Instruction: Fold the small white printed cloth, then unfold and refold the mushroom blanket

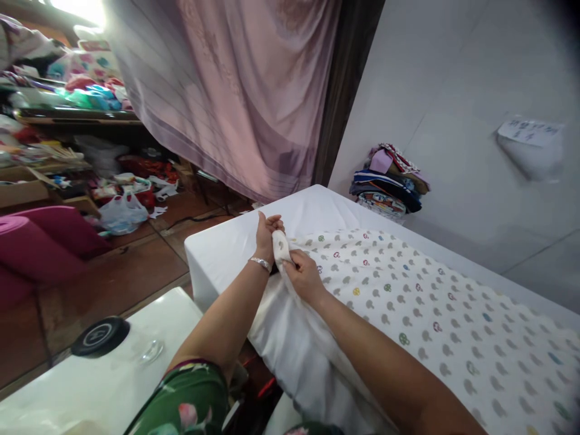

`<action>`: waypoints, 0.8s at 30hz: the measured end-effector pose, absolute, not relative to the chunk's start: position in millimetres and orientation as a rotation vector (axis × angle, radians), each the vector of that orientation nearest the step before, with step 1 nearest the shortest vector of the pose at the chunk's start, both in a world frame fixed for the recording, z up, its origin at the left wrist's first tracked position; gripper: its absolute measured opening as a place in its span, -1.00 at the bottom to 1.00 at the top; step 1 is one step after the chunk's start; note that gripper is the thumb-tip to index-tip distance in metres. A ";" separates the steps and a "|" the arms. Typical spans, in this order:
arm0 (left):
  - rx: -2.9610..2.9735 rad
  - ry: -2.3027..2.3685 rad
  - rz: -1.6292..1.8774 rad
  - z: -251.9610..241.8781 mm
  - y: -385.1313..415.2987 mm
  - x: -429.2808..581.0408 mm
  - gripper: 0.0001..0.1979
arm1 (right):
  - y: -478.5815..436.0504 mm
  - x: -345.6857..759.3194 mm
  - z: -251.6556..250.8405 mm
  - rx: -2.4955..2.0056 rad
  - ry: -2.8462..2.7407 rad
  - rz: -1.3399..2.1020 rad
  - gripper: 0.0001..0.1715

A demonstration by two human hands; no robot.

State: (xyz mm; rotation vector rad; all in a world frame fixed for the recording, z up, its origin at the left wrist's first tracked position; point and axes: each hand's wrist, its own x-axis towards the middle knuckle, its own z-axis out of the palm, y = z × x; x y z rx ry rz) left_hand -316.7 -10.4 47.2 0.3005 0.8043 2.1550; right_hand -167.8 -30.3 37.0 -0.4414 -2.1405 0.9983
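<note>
Printed cloth point(408, 302), white with small coloured motifs, lies spread over the white-covered surface point(226, 248); its near-left corner is bunched up between both hands at the surface's left part. Left hand point(267, 232) is clenched round the top of the gathered corner, bracelet on the wrist. Right hand point(304, 278) pinches the cloth just below, fingers closed on the fold. The hands are almost touching.

Risks, as I judge them:
- The grip covers only a small wad, so a tug could pull the corner free and the fold would open.
- Most of the cloth lies loose on the surface. Pulling from one corner may drag or skew the rest, or wrinkle the white layer under it.
- The front edge hangs off the near side, where its weight could slide the cloth floorward.

Around:
- Sewing machine point(104, 362), white with a black handwheel, just beside the near-left edge. Trailing cloth could snag on it.
- Stack of folded fabrics point(389, 181) at the far end against the wall, well apart.
- Pink curtain point(235, 90) behind.
- Plastic bag point(120, 214) and clutter on the floor at left, plus crowded shelves.

Nothing sits between the hands and the cloth.
</note>
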 end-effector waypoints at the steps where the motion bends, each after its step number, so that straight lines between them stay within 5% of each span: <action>1: 0.333 0.906 2.175 47.0 -12.1 -315.7 -0.51 | -29.2 -168.2 38.4 -0.432 -2.130 0.983 -0.85; 8: 0.657 1.720 2.288 32.4 -72.1 -287.3 -0.79 | -29.4 -166.0 37.8 -0.390 -2.278 0.650 -0.80; 16: 0.379 1.440 1.957 16.0 -114.2 -252.4 -0.71 | -39.9 -164.6 27.6 -0.255 -2.396 0.616 -0.80; 24: 0.478 1.514 2.048 22.7 -112.1 -267.6 -0.74 | -38.0 -150.6 36.8 -0.130 -2.225 0.691 -0.80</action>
